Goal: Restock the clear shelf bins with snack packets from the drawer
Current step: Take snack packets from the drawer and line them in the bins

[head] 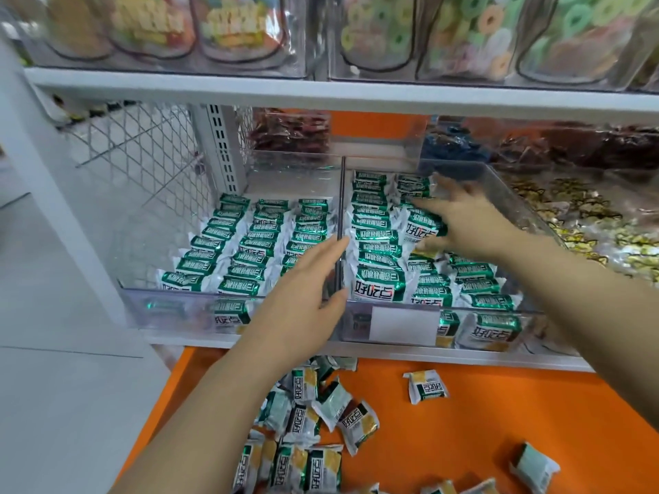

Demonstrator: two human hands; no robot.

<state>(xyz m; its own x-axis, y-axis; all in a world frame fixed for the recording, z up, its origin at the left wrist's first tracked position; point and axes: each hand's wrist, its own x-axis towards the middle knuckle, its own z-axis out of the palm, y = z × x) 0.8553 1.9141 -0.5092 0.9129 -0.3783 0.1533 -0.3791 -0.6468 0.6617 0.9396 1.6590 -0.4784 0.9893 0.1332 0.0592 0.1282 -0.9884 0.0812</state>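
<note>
**Printed text on the stock.** Large white characters 好吃, followed by a third character not clearly legible, stand on the green band of the snack packet (379, 285) at the front of the right clear bin (356, 308), toward 4 o'clock of centre. The same print shows on the loose packets (357, 424) in the orange drawer (499, 422) at 6 o'clock. Smaller lines on the packets are too blurred to read.

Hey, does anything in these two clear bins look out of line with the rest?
Yes. In the right bin, a tilted packet by the right hand lies face up across the neat edge-on rows, and the front packet also shows its face. The left bin rows look even.
</note>
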